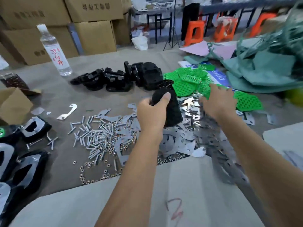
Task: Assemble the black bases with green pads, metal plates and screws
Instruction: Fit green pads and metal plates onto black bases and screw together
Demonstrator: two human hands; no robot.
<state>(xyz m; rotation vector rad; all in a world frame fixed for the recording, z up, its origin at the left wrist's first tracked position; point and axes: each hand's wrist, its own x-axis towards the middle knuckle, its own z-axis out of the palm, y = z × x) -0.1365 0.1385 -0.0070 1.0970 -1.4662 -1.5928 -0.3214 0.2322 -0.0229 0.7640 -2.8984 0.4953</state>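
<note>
Black plastic fills the left hand, whose fingers and thumb curl round a black base held upright above the worktable; the right hand reaches over a heap of green pads at the table's far right, fingers bent down at a pad's edge, though motion blur leaves it unclear whether they pinch anything; metal plates lie in a shiny pile beneath and between both forearms; screws and nuts are scattered just left of that pile; more black bases are heaped at the centre back, beside the pads; finished units with plates fitted sit at the left edge; a clear water bottle stands upright at the back left, in front of stacked cardboard boxes; orange stools stand beyond the table.
</note>
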